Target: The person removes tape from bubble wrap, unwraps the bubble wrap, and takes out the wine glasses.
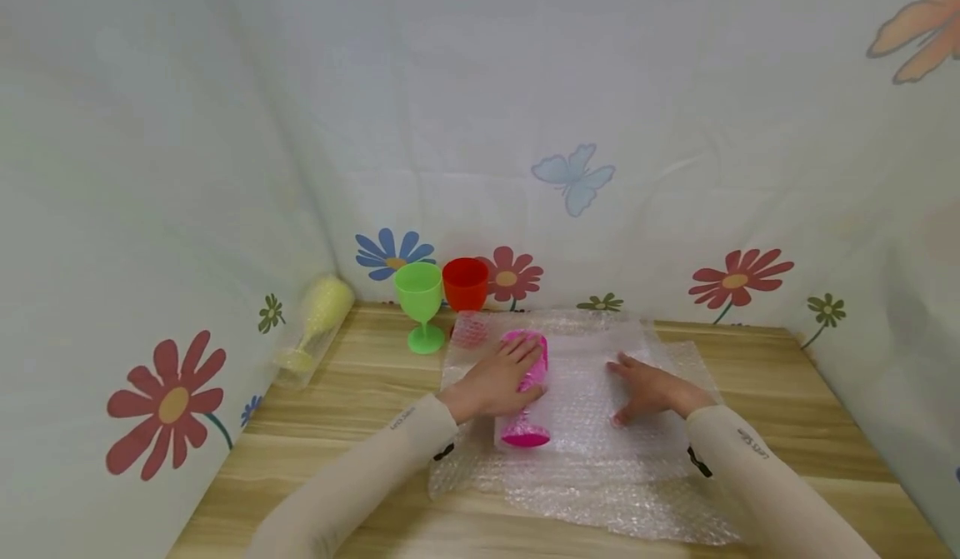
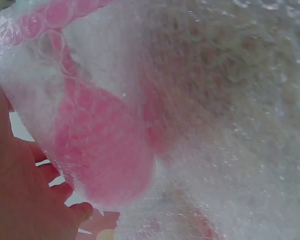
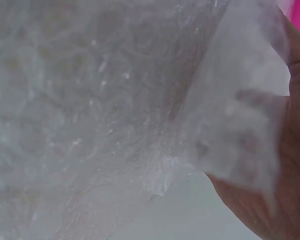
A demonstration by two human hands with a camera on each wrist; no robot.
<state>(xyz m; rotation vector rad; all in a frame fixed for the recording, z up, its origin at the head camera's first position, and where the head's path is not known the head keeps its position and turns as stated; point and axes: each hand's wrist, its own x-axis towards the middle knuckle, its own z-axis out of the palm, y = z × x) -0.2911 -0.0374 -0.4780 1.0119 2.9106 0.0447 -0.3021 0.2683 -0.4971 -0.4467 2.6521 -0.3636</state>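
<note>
The pink goblet [image 1: 537,367] lies on its side under the left hand [image 1: 491,384], its bowl pointing away from the person and its foot nearer — a layer of bubble wrap [image 1: 585,442] covers it. The left hand rests over the bowl with fingers extended and thumb spread, rather than clenched. The right hand [image 1: 651,390] is apart from the goblet, to its right, over the flat part of the wrap, thumb and fingers spread wide; the blurred film in the right wrist view makes its exact contact hard to judge. A green goblet [image 1: 418,291] and a red goblet [image 1: 466,285] stand beyond — a wrapped yellow goblet [image 1: 327,306] lies to the left.
</note>
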